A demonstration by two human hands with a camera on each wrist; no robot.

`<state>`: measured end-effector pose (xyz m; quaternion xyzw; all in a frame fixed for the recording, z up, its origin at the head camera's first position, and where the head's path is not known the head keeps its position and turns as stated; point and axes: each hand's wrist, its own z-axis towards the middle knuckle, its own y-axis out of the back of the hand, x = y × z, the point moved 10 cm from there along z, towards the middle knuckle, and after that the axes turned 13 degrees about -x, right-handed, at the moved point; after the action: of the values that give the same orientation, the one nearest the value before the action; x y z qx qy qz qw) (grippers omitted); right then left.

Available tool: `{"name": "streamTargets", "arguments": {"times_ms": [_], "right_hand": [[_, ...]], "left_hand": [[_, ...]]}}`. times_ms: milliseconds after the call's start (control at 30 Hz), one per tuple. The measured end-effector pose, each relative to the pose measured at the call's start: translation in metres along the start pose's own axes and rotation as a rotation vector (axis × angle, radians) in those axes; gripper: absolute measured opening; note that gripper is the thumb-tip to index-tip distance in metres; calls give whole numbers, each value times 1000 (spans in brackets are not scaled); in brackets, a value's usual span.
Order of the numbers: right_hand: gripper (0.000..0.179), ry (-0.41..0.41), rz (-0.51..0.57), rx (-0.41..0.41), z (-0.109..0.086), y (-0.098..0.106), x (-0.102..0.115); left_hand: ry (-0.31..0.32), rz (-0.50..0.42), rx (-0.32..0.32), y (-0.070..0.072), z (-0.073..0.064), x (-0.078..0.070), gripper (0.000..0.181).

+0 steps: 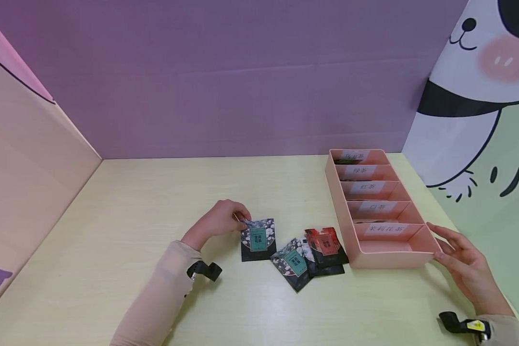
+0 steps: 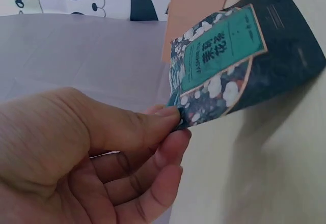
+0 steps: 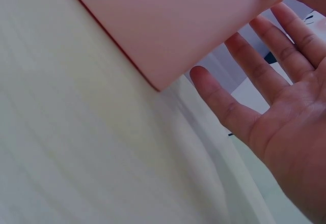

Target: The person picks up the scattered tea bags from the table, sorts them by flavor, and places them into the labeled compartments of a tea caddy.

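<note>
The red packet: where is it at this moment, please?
In the head view, the red packet lies right of centre, partly over a dark packet and just left of the near end of the pink box.

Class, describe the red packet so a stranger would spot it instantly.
Find the pink box of five compartments on the pale table. Left of its near end lies a small pile of packets. The red packet lies on top, the only one showing red.

- Your pale table (image 1: 91, 250) runs beneath your pinching left hand (image 1: 218, 218).
- Right of that pinch lie a loose teal-labelled sachet (image 1: 295, 262) and, mostly covered, probably a dark sachet (image 1: 326, 272).
- Farther right stands a pink box (image 1: 398, 260), beside your right hand (image 1: 467, 264).
</note>
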<state>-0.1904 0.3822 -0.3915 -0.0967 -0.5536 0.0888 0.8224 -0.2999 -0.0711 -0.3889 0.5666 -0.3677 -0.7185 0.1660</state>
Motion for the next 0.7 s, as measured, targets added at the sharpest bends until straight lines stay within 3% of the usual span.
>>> {"name": "streamTargets", "arguments": {"times_ms": [333,700], "right_hand": [[54,36,81,63,-1,-5,1],[53,18,88,53,0,-2,-1]], "left_hand": [[-8,-52,-86,21,6,-23,13],[-54,-120,-113,18,26,-61,14]]}}
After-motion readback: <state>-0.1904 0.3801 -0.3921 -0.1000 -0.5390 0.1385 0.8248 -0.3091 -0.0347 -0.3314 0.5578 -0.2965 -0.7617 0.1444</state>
